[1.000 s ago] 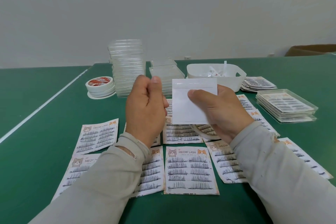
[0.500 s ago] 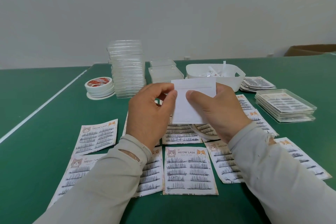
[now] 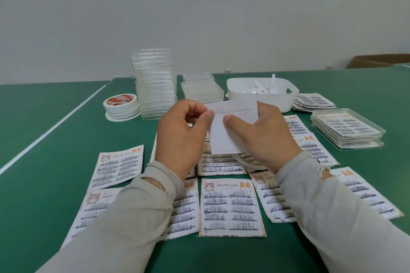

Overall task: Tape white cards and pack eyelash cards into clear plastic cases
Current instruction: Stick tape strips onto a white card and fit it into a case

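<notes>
Counter: green surface with a white line running diagonally across its left part.

Tape rolls: white, stacked, red-printed top, far left, just beside the tall case stack.

Clear plastic cases, tall stack: empty, standing at the back left of centre. A shorter stack sits just to its right.

Eyelash cards: printed "MEOW LASH" with cat faces, laid flat in rows across the near counter, partly under both sleeves.

Left hand: raised above the cards, fingers curled, thumb and forefinger pinching the upper left edge of the white card.

White card: held upright in the air between both hands, above the middle row of eyelash cards; a strip of tape runs across its upper part.

Right hand: grips the card's right side, thumb pressed flat on its face, fingers behind.

White bin: behind the right hand, holding white paper strips.

Loose eyelash card pile: just right of the bin.

Filled cases: stacked at far right, eyelash cards inside.

Cardboard box: at the far right rear edge.
</notes>
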`<state>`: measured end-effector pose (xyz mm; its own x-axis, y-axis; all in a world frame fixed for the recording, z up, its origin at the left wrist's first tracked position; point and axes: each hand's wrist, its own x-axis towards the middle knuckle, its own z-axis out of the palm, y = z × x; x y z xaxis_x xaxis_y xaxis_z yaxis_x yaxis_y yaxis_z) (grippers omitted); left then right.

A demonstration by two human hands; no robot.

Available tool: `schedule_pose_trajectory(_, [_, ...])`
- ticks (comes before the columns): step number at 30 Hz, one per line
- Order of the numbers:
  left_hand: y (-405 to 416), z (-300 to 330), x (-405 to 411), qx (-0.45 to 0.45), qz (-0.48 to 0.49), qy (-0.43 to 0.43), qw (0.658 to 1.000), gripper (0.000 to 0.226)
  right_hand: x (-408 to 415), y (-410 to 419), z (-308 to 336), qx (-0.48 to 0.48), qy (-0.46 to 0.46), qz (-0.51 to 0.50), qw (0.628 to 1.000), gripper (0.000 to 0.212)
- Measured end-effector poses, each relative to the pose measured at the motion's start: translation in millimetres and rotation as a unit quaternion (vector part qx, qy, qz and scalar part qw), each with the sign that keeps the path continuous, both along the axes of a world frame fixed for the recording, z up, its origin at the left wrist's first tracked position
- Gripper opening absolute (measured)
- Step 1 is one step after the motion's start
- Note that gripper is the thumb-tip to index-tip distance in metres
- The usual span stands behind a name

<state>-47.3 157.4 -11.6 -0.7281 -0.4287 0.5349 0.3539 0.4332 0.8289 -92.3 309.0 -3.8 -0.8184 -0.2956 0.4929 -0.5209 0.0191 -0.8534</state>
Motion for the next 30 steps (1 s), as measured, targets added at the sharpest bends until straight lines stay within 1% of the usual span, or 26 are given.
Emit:
schedule_pose_trajectory(3, [0.7,-0.4,0.7,-0.014,0.009,0.004,1.000,0.014,-0.9,-0.4,-0.9,-0.018,-0.016,0.000,1.000,0.021])
schedule_pose_trajectory(6, [2.3,0.4,1.4,-0.001,0.013,0.013,1.000,0.019,-1.3,-0.1,-0.6,-0.055,-0.054,0.003,0.997,0.017])
schedule_pose_trajectory(9, [3.5,1.3,2.0,0.007,0.011,0.020,1.000,0.021,-0.6,-0.5,0.0,-0.068,-0.065,0.004,0.996,0.018])
schedule_pose_trajectory(13, [3.5,2.4,2.9,0.017,0.012,0.016,1.000,0.019,0.3,-0.4,0.9,-0.061,-0.058,-0.002,0.996,0.018])
schedule_pose_trajectory(19, [2.4,2.8,3.5,0.008,0.016,0.017,1.000,0.014,1.1,-0.2,1.2,-0.025,-0.020,-0.008,0.999,0.020])
schedule_pose_trajectory(24, [1.8,1.6,1.4,-0.004,0.014,-0.006,1.000,0.013,0.1,-0.1,0.5,0.001,0.003,-0.010,1.000,0.024])
schedule_pose_trajectory(26, [1.6,0.9,1.4,-0.025,0.010,-0.009,1.000,0.015,0.1,-0.5,0.0,0.015,0.014,-0.016,1.000,0.024])
schedule_pose_trajectory(30, [-0.1,-1.4,1.1,-0.124,0.028,-0.019,0.992,0.012,1.2,-1.7,-0.6,0.041,0.035,-0.029,0.998,0.023])
